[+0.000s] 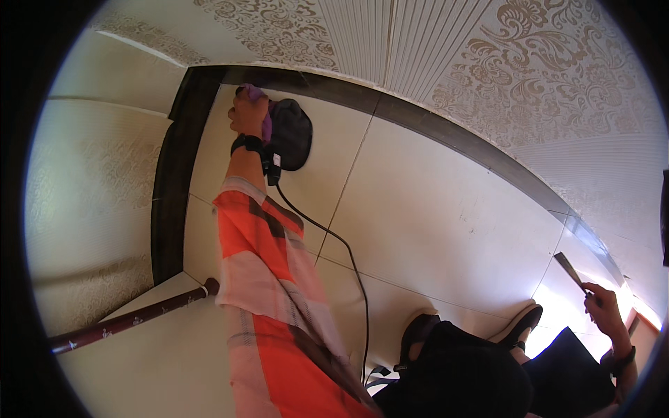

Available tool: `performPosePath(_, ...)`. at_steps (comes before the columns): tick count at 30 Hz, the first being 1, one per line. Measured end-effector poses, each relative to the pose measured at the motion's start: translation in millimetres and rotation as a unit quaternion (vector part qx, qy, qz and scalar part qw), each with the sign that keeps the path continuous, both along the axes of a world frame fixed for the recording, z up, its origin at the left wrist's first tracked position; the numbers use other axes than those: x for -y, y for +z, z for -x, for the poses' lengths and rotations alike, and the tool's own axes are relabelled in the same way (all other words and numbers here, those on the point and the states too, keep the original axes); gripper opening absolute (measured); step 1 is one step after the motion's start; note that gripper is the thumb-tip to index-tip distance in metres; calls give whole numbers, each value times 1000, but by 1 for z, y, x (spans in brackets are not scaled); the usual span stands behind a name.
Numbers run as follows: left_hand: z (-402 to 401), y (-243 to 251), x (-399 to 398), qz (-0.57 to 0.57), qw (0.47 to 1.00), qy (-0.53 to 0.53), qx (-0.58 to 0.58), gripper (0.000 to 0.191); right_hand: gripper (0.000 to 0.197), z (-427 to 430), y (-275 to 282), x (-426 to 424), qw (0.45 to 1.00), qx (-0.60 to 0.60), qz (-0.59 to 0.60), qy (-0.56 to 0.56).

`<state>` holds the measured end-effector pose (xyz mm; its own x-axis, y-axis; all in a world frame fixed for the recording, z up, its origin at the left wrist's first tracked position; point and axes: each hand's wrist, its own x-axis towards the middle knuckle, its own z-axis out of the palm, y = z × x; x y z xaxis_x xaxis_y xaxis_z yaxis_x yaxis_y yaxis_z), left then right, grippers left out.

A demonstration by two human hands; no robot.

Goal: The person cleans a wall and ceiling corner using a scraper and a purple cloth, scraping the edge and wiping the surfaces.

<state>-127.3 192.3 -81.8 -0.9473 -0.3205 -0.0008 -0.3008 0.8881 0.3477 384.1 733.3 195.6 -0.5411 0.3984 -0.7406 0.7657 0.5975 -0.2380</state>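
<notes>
My left hand [250,116] is down at the floor corner, closed around a purple cloth [267,128] that shows above and beside the fingers. Right beside it, a dark grey rounded object [292,136] lies on the tiles; its kind is unclear. A black band with a small device [273,170] is on my left wrist, and a black cable [347,245] runs from there back towards my body. Far to the right, my right hand [602,305] holds a thin, flat tool [568,269], perhaps a scraper, pointing up and left.
Dark skirting [172,204] edges the cream tiled floor [418,219] below embossed, patterned walls [502,78]. A dark red pole [141,315] with small white figures lies at lower left. My shoes [522,321] stand at lower right, near bright light.
</notes>
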Motion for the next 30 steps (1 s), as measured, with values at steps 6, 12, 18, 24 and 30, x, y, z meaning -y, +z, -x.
performPosePath(6, 28, -22, 39, 24, 990, -134, 22, 53, 33, -7, -9, -21, 996, -25, -28, -76)
performPosePath(12, -13, -18, 12, 14, 963, -268, 29, 50, 33, 30, 0, 30, 999, 0, 27, -18)
performPosePath(18, -133, 18, -105, -85, 857, -508, -24, 34, 39, 95, 27, 76, 974, -85, 90, 191)
performPosePath(24, -246, 20, -181, -149, 810, -566, -42, 31, 32, 163, 50, 141, 908, -166, 44, 382)
performPosePath(30, -243, 44, -92, -91, 945, -265, -167, 39, 21, 199, 61, 156, 845, -239, -35, 477)
